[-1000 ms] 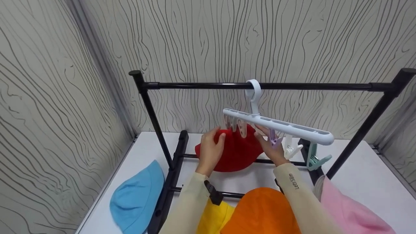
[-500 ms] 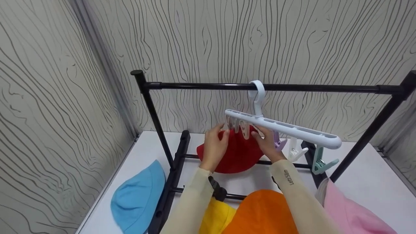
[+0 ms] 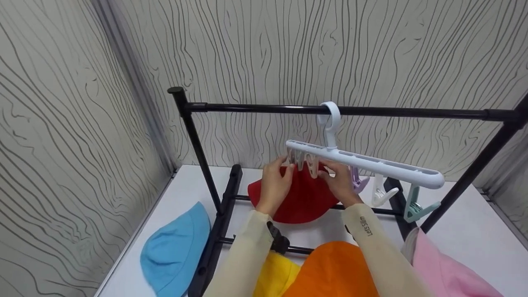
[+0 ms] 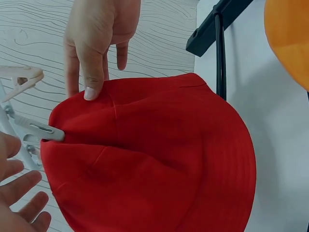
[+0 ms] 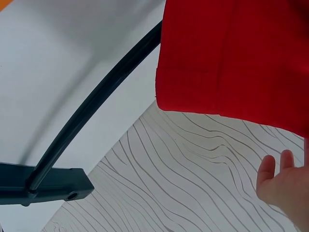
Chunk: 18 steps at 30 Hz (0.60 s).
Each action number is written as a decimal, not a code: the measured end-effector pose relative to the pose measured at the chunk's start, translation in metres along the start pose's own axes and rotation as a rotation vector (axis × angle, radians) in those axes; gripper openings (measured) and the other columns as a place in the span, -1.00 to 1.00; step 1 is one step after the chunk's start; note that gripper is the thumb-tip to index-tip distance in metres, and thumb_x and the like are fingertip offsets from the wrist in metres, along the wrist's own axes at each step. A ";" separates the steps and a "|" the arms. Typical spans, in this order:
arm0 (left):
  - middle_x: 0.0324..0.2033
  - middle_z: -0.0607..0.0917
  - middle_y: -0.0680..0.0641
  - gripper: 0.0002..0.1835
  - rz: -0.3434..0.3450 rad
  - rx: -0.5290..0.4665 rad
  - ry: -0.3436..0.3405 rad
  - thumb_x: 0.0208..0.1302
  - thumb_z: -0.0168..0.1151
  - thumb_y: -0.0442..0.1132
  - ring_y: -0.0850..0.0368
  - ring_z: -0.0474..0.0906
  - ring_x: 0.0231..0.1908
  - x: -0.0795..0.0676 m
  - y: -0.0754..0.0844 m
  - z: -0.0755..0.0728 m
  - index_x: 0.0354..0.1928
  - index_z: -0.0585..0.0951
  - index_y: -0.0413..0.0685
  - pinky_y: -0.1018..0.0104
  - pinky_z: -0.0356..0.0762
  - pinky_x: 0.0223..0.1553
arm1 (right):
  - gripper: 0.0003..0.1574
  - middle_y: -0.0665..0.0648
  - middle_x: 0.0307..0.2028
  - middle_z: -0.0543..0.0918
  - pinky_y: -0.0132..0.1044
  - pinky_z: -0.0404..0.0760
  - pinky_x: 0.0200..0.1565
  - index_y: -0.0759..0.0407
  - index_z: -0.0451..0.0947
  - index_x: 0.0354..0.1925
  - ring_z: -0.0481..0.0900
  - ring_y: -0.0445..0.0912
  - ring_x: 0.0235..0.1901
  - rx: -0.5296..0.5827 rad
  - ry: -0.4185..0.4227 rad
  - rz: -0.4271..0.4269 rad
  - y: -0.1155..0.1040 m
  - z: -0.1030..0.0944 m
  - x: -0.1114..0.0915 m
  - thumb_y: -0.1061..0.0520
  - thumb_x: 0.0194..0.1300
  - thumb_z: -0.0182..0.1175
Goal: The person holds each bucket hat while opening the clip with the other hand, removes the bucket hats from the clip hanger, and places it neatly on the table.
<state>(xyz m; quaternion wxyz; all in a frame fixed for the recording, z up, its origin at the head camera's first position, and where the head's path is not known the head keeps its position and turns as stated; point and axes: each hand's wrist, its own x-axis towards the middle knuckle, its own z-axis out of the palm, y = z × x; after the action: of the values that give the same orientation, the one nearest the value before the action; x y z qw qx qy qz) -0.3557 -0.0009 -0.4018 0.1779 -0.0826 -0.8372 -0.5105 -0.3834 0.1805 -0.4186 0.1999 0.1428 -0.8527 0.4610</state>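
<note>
A red bucket hat [image 3: 305, 198] hangs with its brim down beneath the white clip hanger [image 3: 371, 167]. In the left wrist view, a pale grey clip [image 4: 43, 130] bites the hat's crown. At the crown's other side my right hand [image 4: 99, 43] pinches the fabric, thumb in front and fingers behind. My left hand [image 3: 274, 187] is beside the crown and the left clips; the left wrist view shows its fingers spread, apart from the fabric. A beige clip [image 3: 312, 166] hangs in front of the hat near my right thumb. Purple [image 3: 359, 181], white [image 3: 381, 193] and mint [image 3: 414, 206] clips hang farther right.
The hanger hooks over a black rack's top bar [image 3: 255, 108]. On the white table [image 3: 474, 218] lie a blue hat [image 3: 175, 249], a yellow hat [image 3: 272, 274], an orange hat [image 3: 334, 270] and a pink hat [image 3: 449, 264]. Patterned panels [image 3: 247, 53] stand behind and at the left.
Both hands have shifted slightly, the left one rightward, and they are closer together at the crown. The right thumb has moved in toward the beige clip. Rack and hanger sit a little farther right in view.
</note>
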 end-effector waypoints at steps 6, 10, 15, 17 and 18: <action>0.04 0.54 -0.03 -0.60 0.013 0.008 -0.004 0.29 0.07 -0.16 0.08 0.46 0.01 0.002 0.003 0.000 0.16 0.45 0.00 0.29 0.48 -0.02 | -0.60 0.22 -0.01 0.56 0.00 0.31 0.16 0.20 0.53 0.01 0.44 0.09 0.07 -0.056 -0.054 0.084 -0.002 -0.002 -0.002 0.32 0.15 0.17; 0.05 0.54 0.00 -0.60 0.027 0.011 -0.006 0.28 0.08 -0.17 0.13 0.45 0.03 0.002 0.003 -0.001 0.16 0.45 0.00 0.31 0.47 0.00 | -0.66 0.20 -0.08 0.60 -0.01 0.37 0.12 0.19 0.57 -0.04 0.49 0.07 0.01 -0.048 -0.079 0.106 0.000 -0.003 -0.005 0.31 0.18 0.15; 0.05 0.54 -0.04 -0.61 0.055 -0.008 -0.009 0.28 0.09 -0.18 0.12 0.47 0.03 0.001 0.003 -0.001 0.14 0.46 -0.03 0.31 0.48 -0.02 | -0.69 0.17 -0.10 0.63 -0.05 0.42 0.07 0.16 0.60 -0.08 0.52 0.04 -0.03 -0.034 -0.082 0.117 0.002 -0.002 -0.008 0.29 0.17 0.17; 0.04 0.54 -0.04 -0.61 0.062 -0.011 -0.017 0.28 0.09 -0.18 0.12 0.49 0.01 0.000 0.003 -0.002 0.14 0.46 -0.02 0.33 0.50 -0.05 | -0.70 0.15 -0.11 0.63 -0.07 0.45 0.05 0.14 0.61 -0.09 0.54 0.02 -0.05 -0.022 -0.085 0.131 0.003 -0.002 -0.009 0.27 0.17 0.18; 0.03 0.55 -0.04 -0.62 0.065 -0.011 -0.020 0.27 0.09 -0.18 0.13 0.50 -0.01 0.000 0.003 -0.002 0.14 0.47 -0.01 0.34 0.51 -0.07 | -0.70 0.13 -0.11 0.63 -0.08 0.47 0.03 0.12 0.61 -0.09 0.55 0.01 -0.06 -0.014 -0.090 0.139 0.003 -0.002 -0.010 0.26 0.17 0.18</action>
<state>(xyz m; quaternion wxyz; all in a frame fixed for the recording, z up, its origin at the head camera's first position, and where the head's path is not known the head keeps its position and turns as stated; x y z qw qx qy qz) -0.3544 -0.0009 -0.3987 0.1857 -0.1158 -0.8330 -0.5082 -0.3753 0.1841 -0.4247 0.1298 0.1026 -0.8719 0.4608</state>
